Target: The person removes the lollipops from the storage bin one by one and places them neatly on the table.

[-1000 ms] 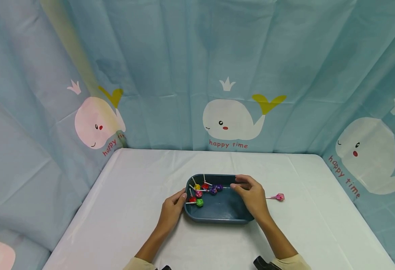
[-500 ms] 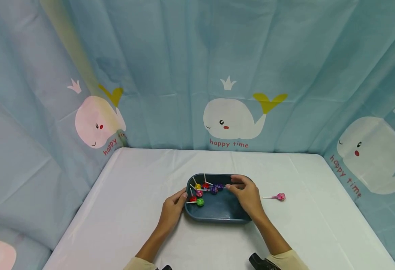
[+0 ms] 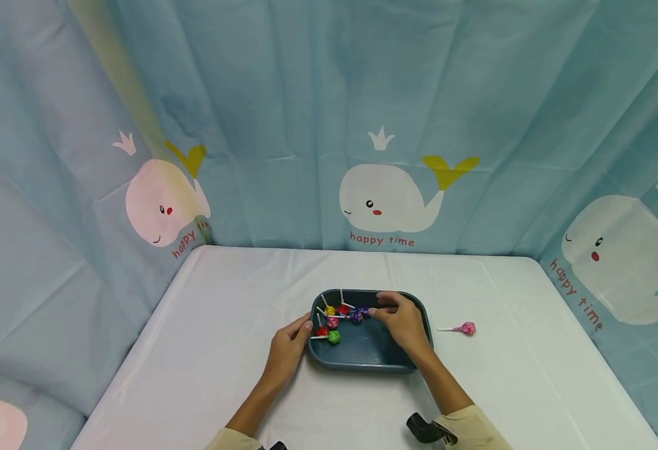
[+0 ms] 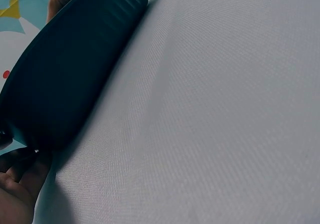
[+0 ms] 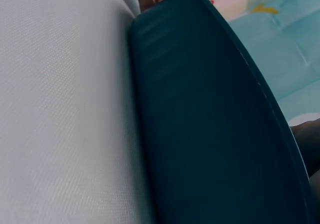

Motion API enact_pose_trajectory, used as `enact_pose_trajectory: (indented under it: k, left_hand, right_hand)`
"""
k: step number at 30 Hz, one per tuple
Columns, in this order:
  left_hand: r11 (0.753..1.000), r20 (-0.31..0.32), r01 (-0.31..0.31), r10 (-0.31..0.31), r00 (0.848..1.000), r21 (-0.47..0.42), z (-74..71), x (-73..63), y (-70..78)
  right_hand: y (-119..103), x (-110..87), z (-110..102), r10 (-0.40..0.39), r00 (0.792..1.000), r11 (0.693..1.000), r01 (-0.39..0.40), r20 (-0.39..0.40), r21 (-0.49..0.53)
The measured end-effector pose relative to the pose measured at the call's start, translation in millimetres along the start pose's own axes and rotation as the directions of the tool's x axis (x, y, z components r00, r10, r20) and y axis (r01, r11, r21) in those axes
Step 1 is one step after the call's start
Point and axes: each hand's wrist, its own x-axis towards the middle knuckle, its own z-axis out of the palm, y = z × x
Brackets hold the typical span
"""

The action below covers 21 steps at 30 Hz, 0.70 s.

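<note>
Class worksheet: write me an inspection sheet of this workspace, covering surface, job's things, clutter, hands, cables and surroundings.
Surface: white-covered table, lightly creased.
Job's things: dark blue tray on the table, with colourful lollipops gathered in its left half; lone pink lollipop lying right of it.
Clutter: nothing seen.
Hands: left hand holds the tray's left end; right hand reaches into it, fingertips at a purple lollipop; too small to tell whether gripped.
Cables: nothing seen.
Surroundings: blue curtain with printed whales and "happy time".
</note>
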Motion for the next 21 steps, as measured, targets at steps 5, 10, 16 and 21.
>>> enact_pose_trajectory:
  k: [5, 10, 16, 21]
  left_hand:
    - [1.0, 0.001, 0.001, -0.001, 1.0, 0.008, 0.3, 0.0, -0.3]
    - [1.0, -0.002, 0.001, -0.001, 1.0, 0.009, 0.5, 0.4, -0.8]
    - [1.0, -0.004, -0.001, 0.001, 1.0, 0.002, 0.5, -0.8, -0.5]
    - [1.0, -0.006, -0.01, 0.01, 1.0, -0.002, 0.3, -1.5, -0.3]
  right_hand:
    - [1.6, 3.5, 4.5, 0.009, 1.0, 1.0, -0.008, 0.03, -0.024]
    - [0.9, 5.1, 8.4, 0.023, 0.998, 0.999, -0.021, 0.056, -0.03]
    - [-1.3, 5.5, 11.6, 0.017, 0.997, 0.999, -0.013, 0.081, -0.052]
    - [-0.5, 7.3, 14.6, 0.01, 0.996, 0.997, -0.002, 0.092, -0.083]
